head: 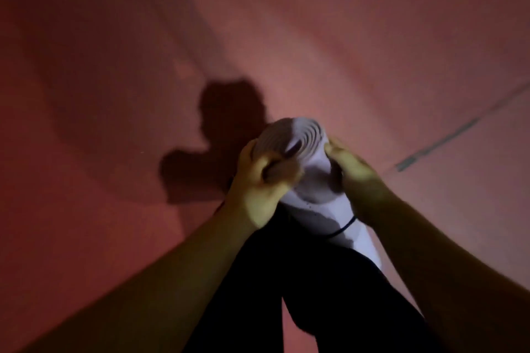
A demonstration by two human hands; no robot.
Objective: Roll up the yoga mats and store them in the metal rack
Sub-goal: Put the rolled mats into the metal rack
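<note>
- The rolled mat is held on end above the floor.
- Its top is gripped by the left hand, seemingly at the spiral.
- Its side is clasped by the right hand.

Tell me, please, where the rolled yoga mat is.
In the head view the rolled yoga mat sits centre frame, gripped between left hand and right hand, above dark trousers.

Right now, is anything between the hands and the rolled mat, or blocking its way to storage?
Nothing between them: the left hand grips the rolled mat at its spiral end, and the right hand holds its side. No rack is in view, so that way cannot be judged.
</note>
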